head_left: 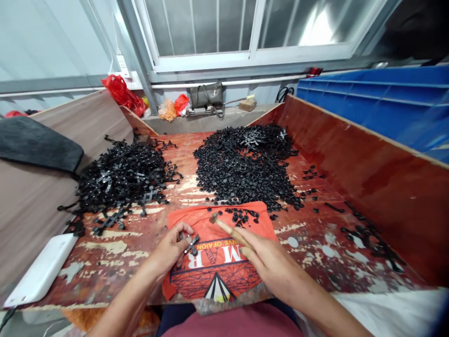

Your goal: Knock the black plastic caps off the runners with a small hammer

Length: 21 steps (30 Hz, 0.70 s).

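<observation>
Mostly black caps [242, 173], wooden tray [368, 164], sprue [191, 244], hammer [224, 225] held

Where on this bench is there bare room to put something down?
Bare wood between the white block and orange cloth, and right of the cloth before the scattered bits. Crowded: the left pile and right pile behind.

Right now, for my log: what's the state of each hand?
Left hand: pinching a black plastic part on the orange cloth.
Right hand: closed on a wooden-handled hammer.
</observation>
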Tool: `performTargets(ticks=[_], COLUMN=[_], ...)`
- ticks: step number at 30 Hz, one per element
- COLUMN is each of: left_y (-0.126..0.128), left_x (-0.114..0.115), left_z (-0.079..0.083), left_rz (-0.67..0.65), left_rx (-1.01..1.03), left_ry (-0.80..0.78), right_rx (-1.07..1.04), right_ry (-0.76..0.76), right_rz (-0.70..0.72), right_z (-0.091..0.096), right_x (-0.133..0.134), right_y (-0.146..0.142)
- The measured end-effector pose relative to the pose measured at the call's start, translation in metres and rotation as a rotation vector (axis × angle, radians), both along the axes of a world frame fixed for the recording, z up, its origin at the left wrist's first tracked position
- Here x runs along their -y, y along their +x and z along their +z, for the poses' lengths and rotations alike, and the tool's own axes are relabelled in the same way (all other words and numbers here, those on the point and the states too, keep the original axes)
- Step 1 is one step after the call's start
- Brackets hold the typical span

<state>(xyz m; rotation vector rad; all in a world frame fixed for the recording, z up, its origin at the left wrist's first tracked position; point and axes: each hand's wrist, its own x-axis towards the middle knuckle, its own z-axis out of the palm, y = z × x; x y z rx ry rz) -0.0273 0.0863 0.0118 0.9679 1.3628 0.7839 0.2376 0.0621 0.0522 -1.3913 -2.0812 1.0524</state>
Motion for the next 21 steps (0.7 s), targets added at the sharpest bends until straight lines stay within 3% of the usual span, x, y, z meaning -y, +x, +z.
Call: performTargets(ticks=[5,11,21], left_y=[-0.003,-0.004,-0.004], left_x=[-0.003,-0.002,-0.001], left_z=[-0.021,-0.022,-0.023], left_rz=[-0.017,-0.003,-0.016], left_rx=[-0.055,-0.023,-0.051], left_ry=[0.036,0.045,0.055], right_rx=[0.042,-0.013,0.103], right_ry=[0.030,0.180,0.201], right_rz=[0.091,0.067,0.074], right_z=[-0.005,-0.022,-0.029], right_x=[0.005,0.006,0.004], right_y=[-0.017,-0.029,-0.035])
